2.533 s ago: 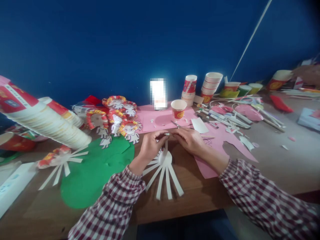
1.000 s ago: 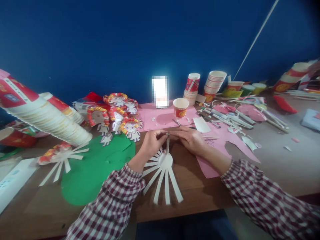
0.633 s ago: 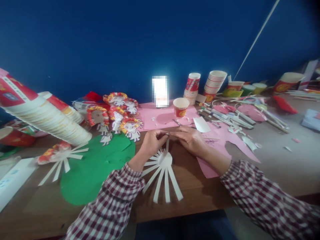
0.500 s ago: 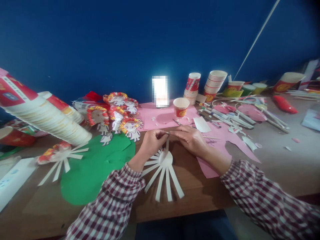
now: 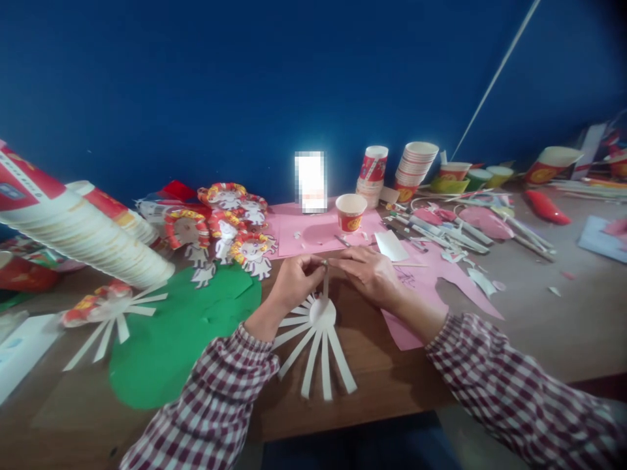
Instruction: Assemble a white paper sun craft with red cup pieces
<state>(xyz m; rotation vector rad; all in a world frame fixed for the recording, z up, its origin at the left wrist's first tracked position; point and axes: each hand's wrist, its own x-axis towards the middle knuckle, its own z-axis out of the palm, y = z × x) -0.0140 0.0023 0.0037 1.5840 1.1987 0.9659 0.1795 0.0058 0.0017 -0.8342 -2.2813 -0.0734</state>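
Observation:
A paper cup cut into strips (image 5: 322,314) lies spread on the wooden table, its white strips fanned out around a round base. My left hand (image 5: 297,281) pinches the end of one strip that points away from me. At that same strip end, my right hand (image 5: 366,273) touches with its fingertips, its fingers pressed together and the back of the hand up. The strip's tip is mostly hidden between the fingers. A second cut cup (image 5: 115,307) with red and yellow curled strips lies to the left, partly over a green sheet (image 5: 161,356).
Tall stacked paper cups (image 5: 93,232) lean at the left. Several cutout figures with curled collars (image 5: 187,230) lie behind the green sheet. One cup (image 5: 351,212) stands on a pink sheet (image 5: 294,243) beside a bright phone (image 5: 311,183). Markers (image 5: 431,230) and scraps litter the right.
The view has shifted slightly, so most things sit a little further left. Both hands stay at the same strip end, with barely any movement of the fingers.

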